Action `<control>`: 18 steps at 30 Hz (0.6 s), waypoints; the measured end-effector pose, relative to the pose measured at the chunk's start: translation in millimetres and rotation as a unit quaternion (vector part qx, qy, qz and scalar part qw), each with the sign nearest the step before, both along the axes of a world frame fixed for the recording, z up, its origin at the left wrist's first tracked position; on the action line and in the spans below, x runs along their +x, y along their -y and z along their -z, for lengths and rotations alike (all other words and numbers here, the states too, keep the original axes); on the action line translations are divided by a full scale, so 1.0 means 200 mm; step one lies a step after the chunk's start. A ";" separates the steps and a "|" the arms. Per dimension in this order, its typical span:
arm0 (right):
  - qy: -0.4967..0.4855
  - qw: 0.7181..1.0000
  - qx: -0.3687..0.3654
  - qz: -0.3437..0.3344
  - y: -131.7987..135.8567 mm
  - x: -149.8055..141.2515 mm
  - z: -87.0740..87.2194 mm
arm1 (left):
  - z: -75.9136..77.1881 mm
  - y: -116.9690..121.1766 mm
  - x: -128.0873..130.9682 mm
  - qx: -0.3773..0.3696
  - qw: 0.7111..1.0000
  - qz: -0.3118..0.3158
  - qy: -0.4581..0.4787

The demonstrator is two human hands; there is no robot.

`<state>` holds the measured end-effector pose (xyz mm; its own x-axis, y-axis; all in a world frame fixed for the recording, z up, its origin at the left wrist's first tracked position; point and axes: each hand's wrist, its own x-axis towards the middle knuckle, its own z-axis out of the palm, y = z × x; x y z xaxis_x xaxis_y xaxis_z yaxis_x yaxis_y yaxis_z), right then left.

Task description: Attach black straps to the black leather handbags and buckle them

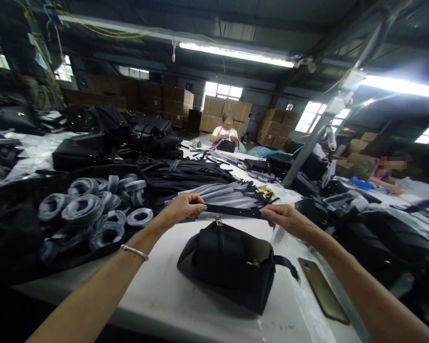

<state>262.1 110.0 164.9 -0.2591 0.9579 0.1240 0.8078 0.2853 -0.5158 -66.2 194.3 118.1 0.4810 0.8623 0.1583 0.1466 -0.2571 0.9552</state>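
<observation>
A black strap [234,211] is stretched level between my two hands above the white table [164,290]. My left hand [181,207] pinches its left end; a silver bangle sits on that wrist. My right hand [286,220] pinches the right end. Just below the strap a black handbag [229,267] with gold fittings lies on the table, a short strap trailing off its right side.
Rolled grey-wrapped straps [93,209] pile at the left. Flat wrapped straps [218,193] lie behind my hands. A phone [323,290] rests at the right. Black bags [128,138] heap further back. One person sits at the far end, another at the right; cardboard boxes [229,112] line the wall.
</observation>
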 end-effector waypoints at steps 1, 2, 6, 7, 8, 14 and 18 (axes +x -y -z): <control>-0.001 1.000 0.002 0.001 -0.01 0.01 0.01 | 0.01 -0.01 -0.01 -0.007 1.000 -0.011 0.005; -0.003 1.000 0.002 0.003 -0.01 0.02 0.01 | 0.02 -0.02 -0.02 -0.014 1.000 -0.021 0.010; -0.019 1.000 -0.001 0.010 -0.03 0.06 0.02 | 0.09 -0.06 -0.07 -0.034 0.998 -0.052 0.033; -0.023 1.000 -0.004 0.011 -0.03 0.07 0.03 | 0.11 -0.06 -0.08 -0.038 0.997 -0.056 0.040; -0.027 1.000 -0.007 0.013 -0.03 0.08 0.04 | 0.13 -0.07 -0.09 -0.043 0.996 -0.060 0.047; -0.035 0.998 -0.038 0.028 -0.06 0.14 0.11 | 0.18 -0.06 -0.10 -0.073 0.991 -0.066 0.088; -0.013 0.998 -0.038 0.044 -0.12 0.08 0.12 | 0.17 -0.03 -0.02 -0.062 0.986 -0.088 0.127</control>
<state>277.1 134.8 141.5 -0.1712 0.9836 0.0559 0.8138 0.1732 -0.5547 -70.8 200.7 84.9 0.2807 0.9491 0.1429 -0.0696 -0.1283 0.9893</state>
